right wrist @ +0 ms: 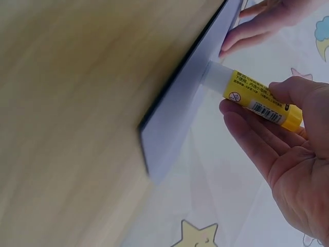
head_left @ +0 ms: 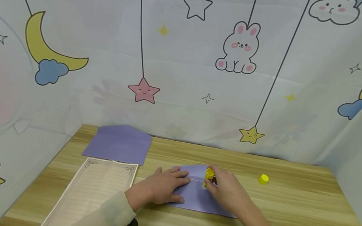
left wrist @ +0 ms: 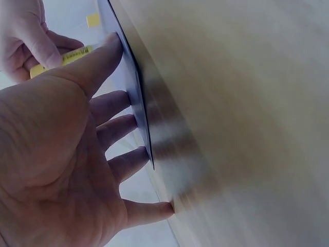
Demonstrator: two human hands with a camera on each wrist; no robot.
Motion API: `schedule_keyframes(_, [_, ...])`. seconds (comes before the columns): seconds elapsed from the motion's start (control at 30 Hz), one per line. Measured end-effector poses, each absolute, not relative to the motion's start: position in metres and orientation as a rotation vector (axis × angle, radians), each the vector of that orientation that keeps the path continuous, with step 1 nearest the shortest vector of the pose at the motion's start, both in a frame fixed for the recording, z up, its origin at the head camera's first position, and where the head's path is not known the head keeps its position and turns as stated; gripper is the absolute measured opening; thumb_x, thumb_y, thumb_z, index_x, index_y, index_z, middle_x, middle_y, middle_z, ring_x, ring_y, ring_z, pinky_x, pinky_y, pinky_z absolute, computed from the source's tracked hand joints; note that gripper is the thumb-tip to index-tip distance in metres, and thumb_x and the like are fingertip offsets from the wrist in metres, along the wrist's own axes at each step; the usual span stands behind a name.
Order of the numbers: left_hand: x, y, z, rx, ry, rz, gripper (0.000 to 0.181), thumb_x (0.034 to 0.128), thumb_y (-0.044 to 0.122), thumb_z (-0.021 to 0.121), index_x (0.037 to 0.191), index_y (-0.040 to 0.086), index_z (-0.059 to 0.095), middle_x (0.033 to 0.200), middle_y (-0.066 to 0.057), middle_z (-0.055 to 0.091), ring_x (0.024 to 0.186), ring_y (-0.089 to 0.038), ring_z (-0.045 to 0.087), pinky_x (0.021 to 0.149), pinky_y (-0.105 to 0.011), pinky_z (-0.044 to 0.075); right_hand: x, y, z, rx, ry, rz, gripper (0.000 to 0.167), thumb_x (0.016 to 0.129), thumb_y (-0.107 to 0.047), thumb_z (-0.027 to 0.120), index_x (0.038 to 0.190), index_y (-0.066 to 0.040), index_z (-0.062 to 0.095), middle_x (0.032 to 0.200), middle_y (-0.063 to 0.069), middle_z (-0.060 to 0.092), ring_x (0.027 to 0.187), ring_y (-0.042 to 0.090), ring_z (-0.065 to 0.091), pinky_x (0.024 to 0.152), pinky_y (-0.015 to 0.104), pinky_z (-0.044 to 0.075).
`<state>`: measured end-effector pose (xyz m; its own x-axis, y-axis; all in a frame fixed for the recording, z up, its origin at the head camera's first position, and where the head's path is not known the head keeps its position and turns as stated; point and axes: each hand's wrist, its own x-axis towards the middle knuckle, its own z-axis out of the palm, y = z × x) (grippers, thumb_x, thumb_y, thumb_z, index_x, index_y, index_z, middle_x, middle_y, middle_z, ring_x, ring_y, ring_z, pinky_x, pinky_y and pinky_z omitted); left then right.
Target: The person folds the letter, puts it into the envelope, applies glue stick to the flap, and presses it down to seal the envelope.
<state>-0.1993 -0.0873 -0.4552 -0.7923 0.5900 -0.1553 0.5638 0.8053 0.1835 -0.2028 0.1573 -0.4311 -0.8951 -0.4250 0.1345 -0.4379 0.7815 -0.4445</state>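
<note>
A purple envelope (head_left: 193,199) lies on the table, its pointed flap toward the back. My left hand (head_left: 165,185) rests with spread fingers on its left part; in the left wrist view the fingertips press on the envelope and the little finger touches the table. My right hand (head_left: 227,188) pinches a yellow glue stick (right wrist: 259,100) between thumb and fingers. The glue stick stands upright, its white end down on the envelope near the fold line. The yellow cap (head_left: 263,179) sits apart on the table, to the right of the right hand.
A second purple envelope (head_left: 118,146) lies at the back left of the wooden table (head_left: 310,222). In front of it is a lined sheet of paper (head_left: 92,190) with ornate corners, partly under the left sleeve. A patterned cloth (head_left: 188,70) hangs behind and at the sides.
</note>
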Motion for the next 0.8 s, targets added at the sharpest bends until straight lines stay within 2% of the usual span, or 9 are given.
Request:
schedule_keyframes(0.27, [-0.2, -0.086, -0.456, 0.901, 2.784, 0.185, 0.07, 0.1015, 0.054, 0.068, 0.161, 0.023, 0.049, 0.17, 0.002, 0.036, 0.159, -0.028, 0.028, 0.115, -0.071, 0.035, -0.201, 0.183, -0.433, 0.662, -2.927, 0.785, 0.037, 0.098, -0.01, 0.077, 0.129, 0.004, 0.062, 0.086, -0.004, 0.064, 0.076, 0.01, 0.059, 0.064, 0.027, 0.054])
schedule_keyframes(0.4, [-0.201, -0.086, -0.456, 0.904, 2.781, 0.182, 0.07, 0.1013, 0.053, 0.068, 0.161, 0.022, 0.049, 0.17, 0.002, 0.036, 0.159, -0.028, 0.028, 0.115, -0.071, 0.035, -0.201, 0.191, -0.431, 0.646, -2.922, 0.852, 0.039, 0.099, -0.011, 0.076, 0.131, 0.005, 0.062, 0.089, -0.004, 0.066, 0.08, 0.009, 0.063, 0.068, 0.026, 0.057])
schedule_keyframes(0.63, [-0.202, -0.085, -0.454, 0.906, 2.788, 0.188, 0.069, 0.0997, 0.052, 0.072, 0.159, 0.021, 0.053, 0.169, 0.0, 0.038, 0.157, -0.03, 0.031, 0.113, -0.071, 0.038, -0.199, 0.201, -0.417, 0.613, -2.791, 1.058, 0.028, 0.099, -0.014, 0.078, 0.121, -0.003, 0.065, 0.092, -0.004, 0.071, 0.083, 0.012, 0.071, 0.069, 0.027, 0.06])
schedule_keyframes(0.8, [-0.203, -0.081, -0.45, 0.905, 2.787, 0.196, 0.068, 0.0985, 0.05, 0.075, 0.157, 0.019, 0.055, 0.167, -0.002, 0.041, 0.156, -0.031, 0.033, 0.111, -0.07, 0.04, -0.196, 0.203, -0.407, 0.575, -2.676, 1.232, 0.03, 0.097, -0.02, 0.081, 0.121, -0.005, 0.069, 0.101, -0.001, 0.073, 0.095, 0.019, 0.075, 0.075, 0.029, 0.063])
